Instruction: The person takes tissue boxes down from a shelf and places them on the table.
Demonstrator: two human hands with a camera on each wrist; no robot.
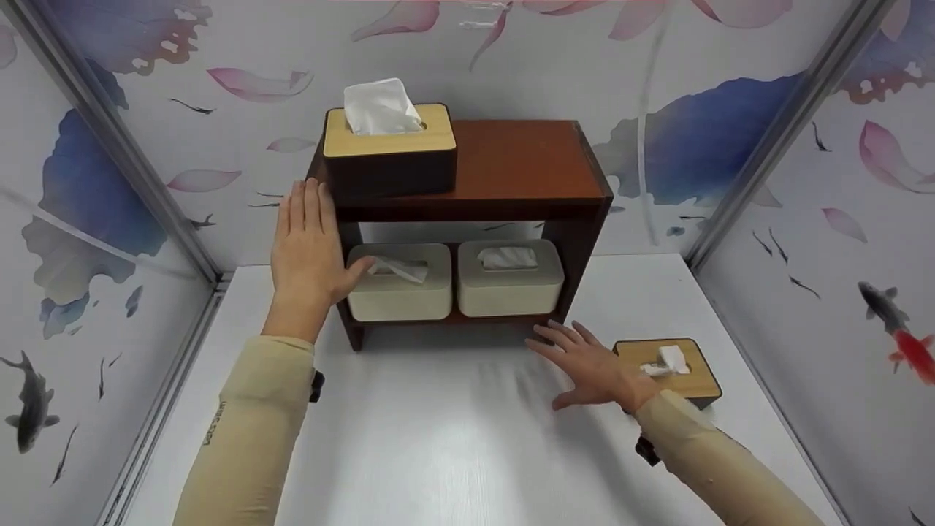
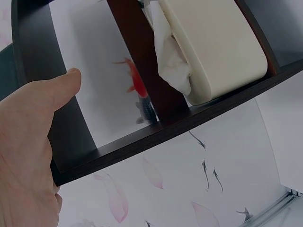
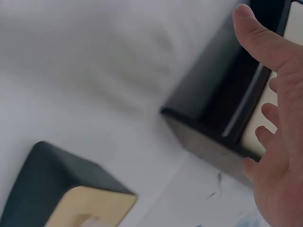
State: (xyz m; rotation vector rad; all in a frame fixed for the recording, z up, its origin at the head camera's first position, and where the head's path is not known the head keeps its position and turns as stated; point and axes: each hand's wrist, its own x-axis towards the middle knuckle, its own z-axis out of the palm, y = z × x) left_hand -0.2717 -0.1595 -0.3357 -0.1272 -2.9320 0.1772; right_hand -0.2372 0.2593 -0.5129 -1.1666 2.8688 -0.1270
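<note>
A dark brown wooden shelf [image 1: 526, 161] stands at the back of the white table. My left hand [image 1: 307, 248] lies along the shelf's left side, fingers straight and together, thumb reaching across the front edge. On the shelf's top, at the left, sits a black tissue box with a wood-coloured lid [image 1: 391, 172]. Two cream tissue boxes, one left [image 1: 400, 303] and one right [image 1: 511, 296], fill the lower level side by side. My right hand [image 1: 592, 369], fingers spread and holding nothing, is over the table between the shelf's right leg and another wood-lidded tissue box [image 1: 690, 381].
Printed panels with petals and fish enclose the table [image 1: 438, 453] at the back [image 1: 555, 66], left [image 1: 109, 307] and right [image 1: 825, 270]. Metal posts [image 1: 781, 131] stand at the corners. A white tissue [image 1: 380, 108] sticks up from the top box.
</note>
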